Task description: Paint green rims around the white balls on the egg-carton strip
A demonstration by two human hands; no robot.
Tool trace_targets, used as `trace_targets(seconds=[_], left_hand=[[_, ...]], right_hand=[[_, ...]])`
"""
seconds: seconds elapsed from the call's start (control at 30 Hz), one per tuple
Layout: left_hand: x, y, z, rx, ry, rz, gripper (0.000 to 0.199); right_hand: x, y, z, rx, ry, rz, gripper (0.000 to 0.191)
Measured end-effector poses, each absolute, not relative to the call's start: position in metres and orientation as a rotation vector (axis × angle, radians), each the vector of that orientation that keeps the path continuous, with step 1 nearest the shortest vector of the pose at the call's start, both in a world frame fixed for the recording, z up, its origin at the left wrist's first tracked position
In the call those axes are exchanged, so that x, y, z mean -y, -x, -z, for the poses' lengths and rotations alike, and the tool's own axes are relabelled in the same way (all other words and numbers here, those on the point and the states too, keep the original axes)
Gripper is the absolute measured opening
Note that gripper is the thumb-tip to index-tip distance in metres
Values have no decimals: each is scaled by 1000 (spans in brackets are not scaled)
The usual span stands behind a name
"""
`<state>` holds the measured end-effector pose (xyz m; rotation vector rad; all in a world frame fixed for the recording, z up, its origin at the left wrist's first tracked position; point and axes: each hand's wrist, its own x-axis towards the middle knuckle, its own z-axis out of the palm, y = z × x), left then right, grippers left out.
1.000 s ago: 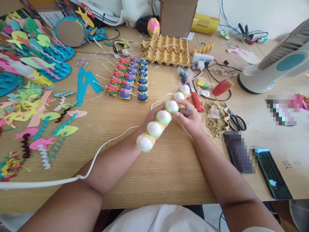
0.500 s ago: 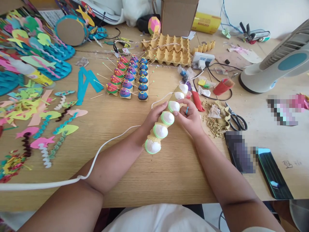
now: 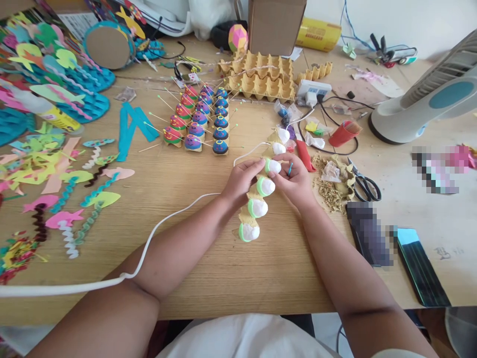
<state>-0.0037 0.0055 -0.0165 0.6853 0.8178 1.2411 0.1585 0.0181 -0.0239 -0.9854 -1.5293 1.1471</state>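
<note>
A strip cut from an egg carton (image 3: 245,217) is held up over the table, its row of cups capped in white. Bright green bands edge several of the nearer caps; the two farthest show white only. My left hand (image 3: 244,180) grips the strip's left side, thumb on top near the third cup from the far end. From the right, my right hand (image 3: 296,181) pinches that same cup, thumb against its white cap and green edge. Part of the fingers on both hands is hidden behind the strip.
Painted egg-carton strips with pins (image 3: 201,119) stand beyond my hands. Farther back are egg trays (image 3: 261,77). Paper fish (image 3: 67,216) lie left. Scissors (image 3: 367,186), a phone (image 3: 421,266) and a fan (image 3: 421,104) are right. A white cable (image 3: 156,231) crosses my left arm.
The strip has turned in my hands, its near end swinging right and its caps tilting rightward, so more of its left side shows. Both hands keep hold of it.
</note>
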Motion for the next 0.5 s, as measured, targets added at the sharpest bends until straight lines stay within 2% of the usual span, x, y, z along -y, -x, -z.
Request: trace_targets(seconds=[0.23,0.5], left_hand=[[-9,2,31,-953,-757,-1321,39],[-8,4,34,-984,-931,-1333,44]], right_hand=[[-19,-159,24,1478,993,-1263,59],[-19,-158,23,1456,1039,-1263,60]])
